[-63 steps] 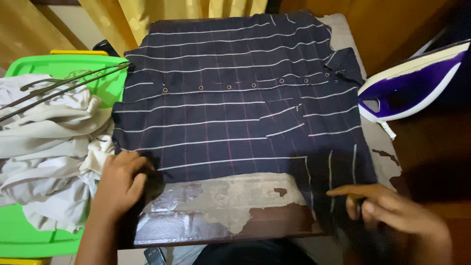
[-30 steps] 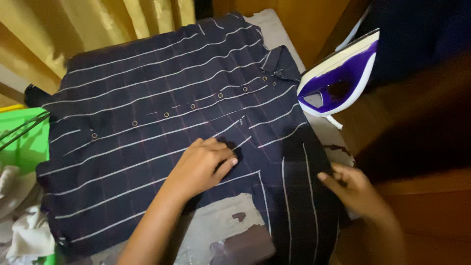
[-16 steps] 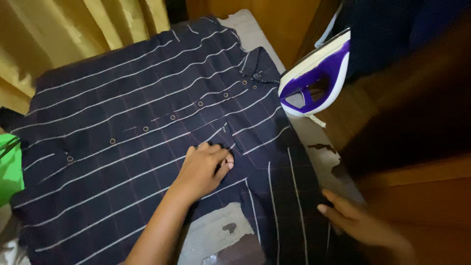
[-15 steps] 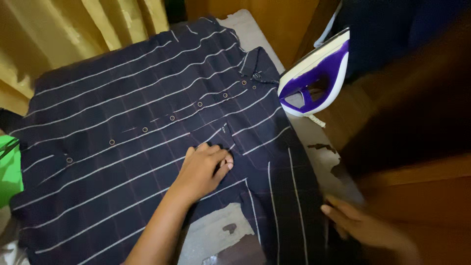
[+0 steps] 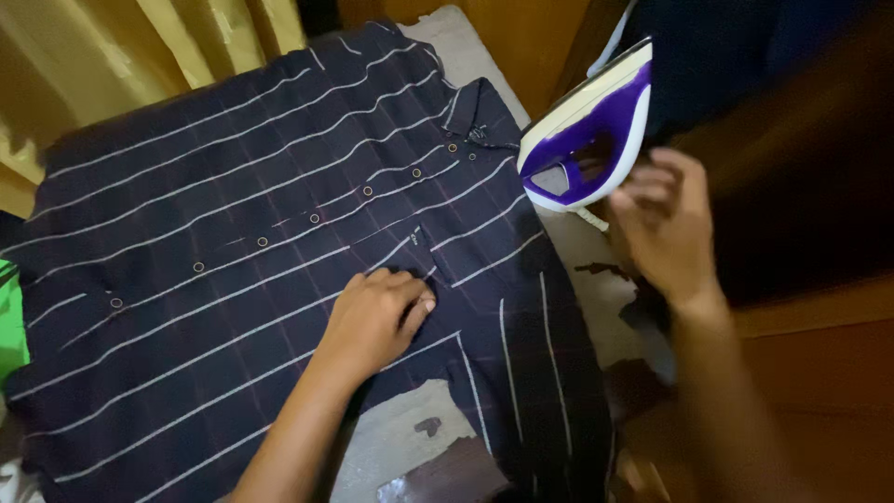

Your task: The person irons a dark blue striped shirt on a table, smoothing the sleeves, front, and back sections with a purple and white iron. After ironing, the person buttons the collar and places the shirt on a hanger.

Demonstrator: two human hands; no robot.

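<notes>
A dark navy shirt (image 5: 233,214) with white stripes and a row of small buttons lies spread flat on a worn ironing board (image 5: 410,447). My left hand (image 5: 377,317) rests palm down on the shirt near its pocket, fingers loosely curled. A purple and white iron (image 5: 587,140) stands on its heel at the board's right edge. My right hand (image 5: 666,224) is raised beside the iron, fingers apart and blurred, touching or almost touching its handle; nothing is gripped in it.
Yellow curtains (image 5: 140,56) hang behind the board. A green basket edge (image 5: 9,326) shows at the far left. A wooden surface (image 5: 819,307) lies to the right. The board cover is torn near the front, showing brown patches (image 5: 447,470).
My right hand rose from the shirt's lower right hem up to the iron. My left hand stayed pressed on the shirt. The camera view shifted slightly.
</notes>
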